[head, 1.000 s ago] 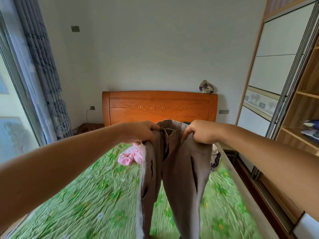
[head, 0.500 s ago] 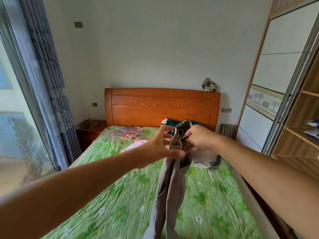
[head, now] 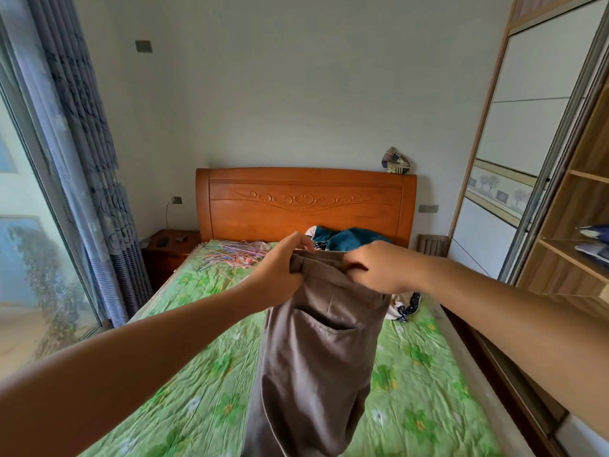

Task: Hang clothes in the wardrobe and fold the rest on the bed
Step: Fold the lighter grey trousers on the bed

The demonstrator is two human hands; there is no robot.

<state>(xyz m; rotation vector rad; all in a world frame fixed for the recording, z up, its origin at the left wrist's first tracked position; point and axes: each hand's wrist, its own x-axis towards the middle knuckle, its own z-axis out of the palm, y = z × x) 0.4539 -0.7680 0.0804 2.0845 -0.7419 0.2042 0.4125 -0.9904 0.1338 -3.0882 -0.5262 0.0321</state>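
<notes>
The trousers are held up over the middle of the bed, the waistband gripped by the left hand and the right hand. Folding seems to be in hand; next they must be laid flat.

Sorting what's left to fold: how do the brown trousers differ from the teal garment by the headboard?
The brown trousers hang in the air, gripped at the waistband by the left hand and right hand; the teal garment lies on the bed, untouched. The trousers hang flat enough to show a pocket; the teal garment is bunched up. Both are plain-coloured clothes.
</notes>
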